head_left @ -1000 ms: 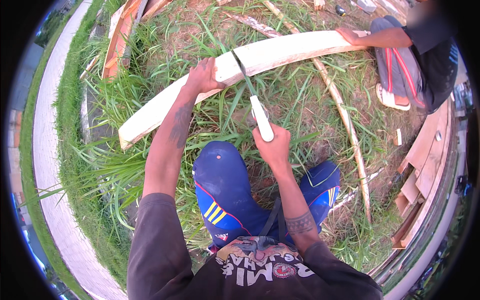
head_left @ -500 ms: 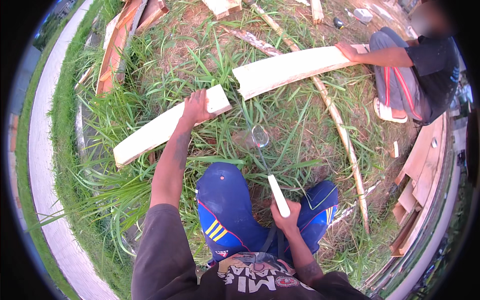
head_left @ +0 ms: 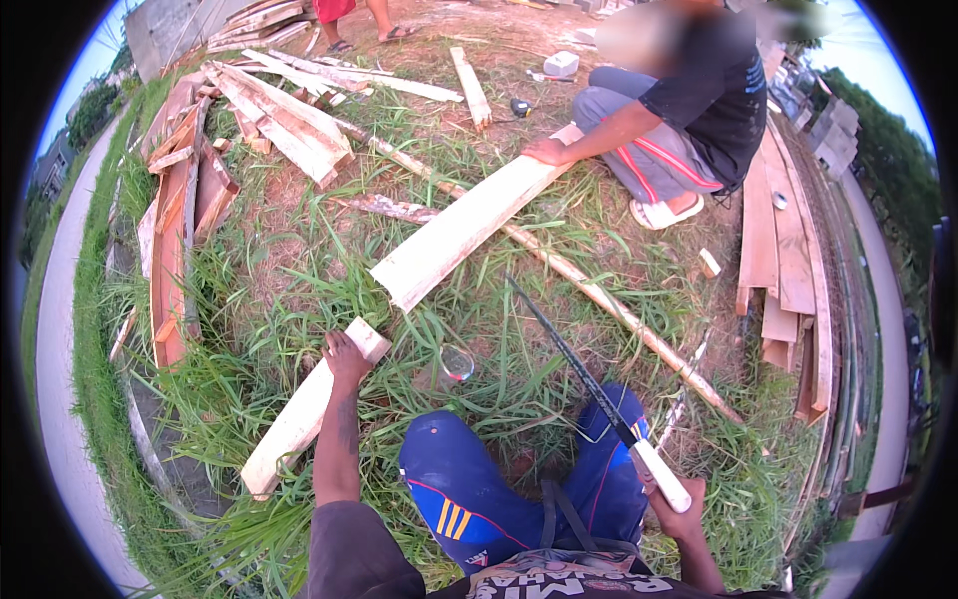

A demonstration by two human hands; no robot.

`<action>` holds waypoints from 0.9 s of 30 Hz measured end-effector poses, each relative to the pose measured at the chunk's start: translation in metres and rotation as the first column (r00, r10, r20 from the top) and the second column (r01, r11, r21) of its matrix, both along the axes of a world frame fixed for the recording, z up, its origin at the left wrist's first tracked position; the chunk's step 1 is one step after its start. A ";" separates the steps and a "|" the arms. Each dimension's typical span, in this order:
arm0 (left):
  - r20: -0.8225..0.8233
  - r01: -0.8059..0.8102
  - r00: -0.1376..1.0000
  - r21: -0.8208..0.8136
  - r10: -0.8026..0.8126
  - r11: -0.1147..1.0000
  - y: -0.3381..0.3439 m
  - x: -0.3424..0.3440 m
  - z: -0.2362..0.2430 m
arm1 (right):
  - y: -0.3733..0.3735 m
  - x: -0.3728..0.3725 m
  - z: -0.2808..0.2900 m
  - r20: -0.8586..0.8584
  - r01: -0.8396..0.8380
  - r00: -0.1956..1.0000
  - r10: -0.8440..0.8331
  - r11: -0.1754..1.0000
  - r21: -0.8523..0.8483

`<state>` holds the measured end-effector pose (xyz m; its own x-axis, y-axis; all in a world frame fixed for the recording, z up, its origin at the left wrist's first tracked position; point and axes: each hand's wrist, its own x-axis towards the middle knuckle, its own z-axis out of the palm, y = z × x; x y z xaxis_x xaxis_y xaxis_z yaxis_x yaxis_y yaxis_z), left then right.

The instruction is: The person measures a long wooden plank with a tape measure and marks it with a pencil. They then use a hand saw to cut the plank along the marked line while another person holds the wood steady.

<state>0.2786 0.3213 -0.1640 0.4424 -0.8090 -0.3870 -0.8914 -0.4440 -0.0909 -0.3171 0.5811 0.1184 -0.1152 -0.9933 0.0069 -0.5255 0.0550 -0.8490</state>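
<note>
In my right hand (head_left: pixel 676 499) is the white handle of a handsaw (head_left: pixel 579 369). Its long dark blade points up and to the left, raised over the grass and apart from the boards. My left hand (head_left: pixel 346 357) grips the near-square end of a short pale board (head_left: pixel 299 424), which slants down to the left on the grass. Across a gap from that end is a longer pale board (head_left: pixel 479 222). A co-worker's hand (head_left: pixel 549 151) rests on its far end.
The co-worker (head_left: pixel 689 110) squats at the upper right. A thin pole (head_left: pixel 589 290) crosses the grass under the long board. Timber lies piled at left (head_left: pixel 172 270) and planks at right (head_left: pixel 793 240). A clear round object (head_left: pixel 457 363) sits before my knees.
The handsaw has come away from between the two boards and swung to the right. My view has tilted up. My left hand still holds the short board.
</note>
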 end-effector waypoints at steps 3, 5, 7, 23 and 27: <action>-0.130 -0.002 0.992 0.014 0.004 1.000 0.007 -0.007 0.011 | -0.014 -0.042 0.025 -0.120 0.025 0.993 -0.018 0.998 0.054; -0.279 -0.004 0.960 0.045 0.017 0.999 0.009 -0.031 0.049 | -0.031 -0.067 0.046 -0.167 0.040 0.986 -0.027 0.996 0.076; -0.750 -0.153 0.661 -0.127 0.006 0.980 0.025 -0.019 0.069 | -0.059 -0.082 0.059 -0.308 -0.030 0.951 0.035 0.999 0.020; -0.995 -0.950 0.072 -0.047 0.071 0.310 -0.100 -0.146 0.123 | -0.263 -0.161 0.122 -0.318 -0.274 0.837 0.445 0.845 0.459; -0.944 -0.878 -0.330 0.307 -0.001 0.368 -0.101 -0.063 0.101 | -0.283 -0.183 0.191 -0.203 -0.271 0.873 0.443 0.787 0.555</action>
<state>0.2159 0.2208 -0.0628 0.4293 -0.6581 -0.6186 0.6525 -0.2475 0.7162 -0.4998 0.2984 0.3093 0.1710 -0.8357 -0.5219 -0.8178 0.1750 -0.5483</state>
